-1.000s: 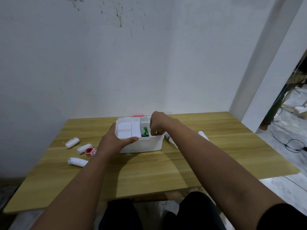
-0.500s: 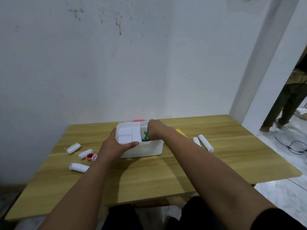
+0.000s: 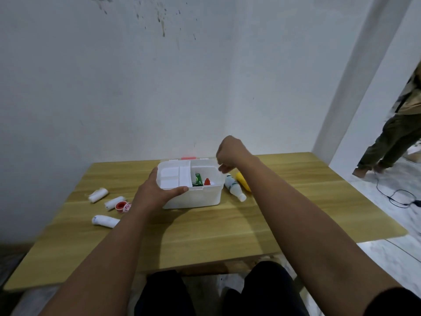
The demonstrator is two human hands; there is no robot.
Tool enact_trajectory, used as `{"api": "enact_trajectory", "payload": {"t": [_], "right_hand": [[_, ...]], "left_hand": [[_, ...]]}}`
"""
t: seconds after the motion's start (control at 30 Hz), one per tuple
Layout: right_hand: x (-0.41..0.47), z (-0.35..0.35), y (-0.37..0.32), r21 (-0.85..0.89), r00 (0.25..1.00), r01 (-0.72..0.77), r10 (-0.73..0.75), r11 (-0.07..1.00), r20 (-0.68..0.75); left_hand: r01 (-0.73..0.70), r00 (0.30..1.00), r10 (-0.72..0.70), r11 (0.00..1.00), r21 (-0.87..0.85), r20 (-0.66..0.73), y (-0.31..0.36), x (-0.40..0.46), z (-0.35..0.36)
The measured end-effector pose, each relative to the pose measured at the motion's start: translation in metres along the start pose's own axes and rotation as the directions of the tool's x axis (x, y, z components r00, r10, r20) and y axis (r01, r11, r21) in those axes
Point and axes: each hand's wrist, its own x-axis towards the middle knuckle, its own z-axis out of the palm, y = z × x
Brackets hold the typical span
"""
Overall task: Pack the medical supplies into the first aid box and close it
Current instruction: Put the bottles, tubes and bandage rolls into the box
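The white first aid box (image 3: 200, 198) stands open at the table's middle, with a white divider tray in its left half. Inside its right half I see a green carton (image 3: 197, 179) and a red-capped bottle (image 3: 206, 181). My left hand (image 3: 157, 192) grips the box's front left corner, thumb along the rim. My right hand (image 3: 229, 155) hovers above the box's right rim, fingers loosely curled and holding nothing. A white bottle (image 3: 234, 188) and a yellow tube (image 3: 242, 180) lie right of the box. Three gauze rolls (image 3: 98, 193) (image 3: 114, 202) (image 3: 104, 221) and a red tape roll (image 3: 121, 206) lie left.
The wooden table (image 3: 284, 215) stands against a white wall. A person in olive trousers (image 3: 387, 142) stands in the doorway at the right, and a black cable (image 3: 396, 197) lies on the floor there.
My right hand has lifted out of the box and hangs above its right rim. The green carton and red-capped bottle now show inside. My left hand has kept its hold.
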Motion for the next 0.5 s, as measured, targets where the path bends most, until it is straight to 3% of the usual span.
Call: {"api": "enact_trajectory", "payload": {"t": [0.1, 0.23, 0.43, 0.5], "right_hand": [[-0.009, -0.009, 0.018, -0.188, 0.998, -0.048, 0.04, 0.981, -0.046], [-0.022, 0.01, 0.04, -0.488, 0.998, -0.048, 0.066, 0.872, 0.02], [-0.03, 0.04, 0.063, -0.626, 0.997, 0.047, 0.002, 0.778, 0.076], [-0.032, 0.043, 0.066, -0.601, 0.993, 0.067, 0.005, 0.797, 0.119]], "left_hand": [[0.004, 1.0, -0.003, 1.0, -0.014, 0.007, 0.0, -0.001, -0.001], [-0.003, 1.0, 0.004, 1.0, -0.017, 0.007, 0.002, -0.003, -0.001], [-0.001, 1.0, 0.001, 1.0, -0.026, 0.009, 0.004, -0.005, -0.003], [0.001, 1.0, 0.0, 1.0, -0.028, 0.009, 0.004, -0.005, -0.004]]}}
